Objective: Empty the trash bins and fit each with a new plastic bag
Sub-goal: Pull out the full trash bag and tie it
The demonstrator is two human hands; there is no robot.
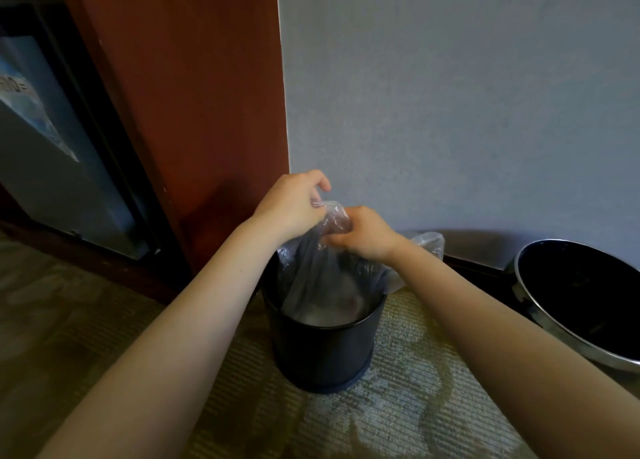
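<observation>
A small dark round trash bin (325, 347) stands upright on a patterned carpet (408, 406), close to the foot of a pale blue-grey wall (450, 105) and just right of a reddish-brown wooden panel (194, 95); a clear plastic bag (322, 275) sits inside it, its lower part down in the bin with something pale showing dimly through the film at the bottom, though what that is cannot be told; the bag's upper part is drawn up above the rim and gathered into a bunch over the middle of the bin; the left hand (294, 205) has its fingers curled down round the top of that bunch, gripping the film from the left; the right hand (363, 237) is touching it from the right and a little lower, fingers and thumb closed on the gathered plastic, so both hands hold the same neck of the bag and press against each other; a loose fold of the bag (429, 242) hangs out over the far right side of the rim, behind the right wrist; both forearms are bare and reach in from the bottom of the view; to the right, well apart from the small bin, a larger bin with a shiny metal rim (533, 306) stands by the wall, its inside dark; at the far left a dark glass-fronted door (45, 167) sits in a black frame.
</observation>
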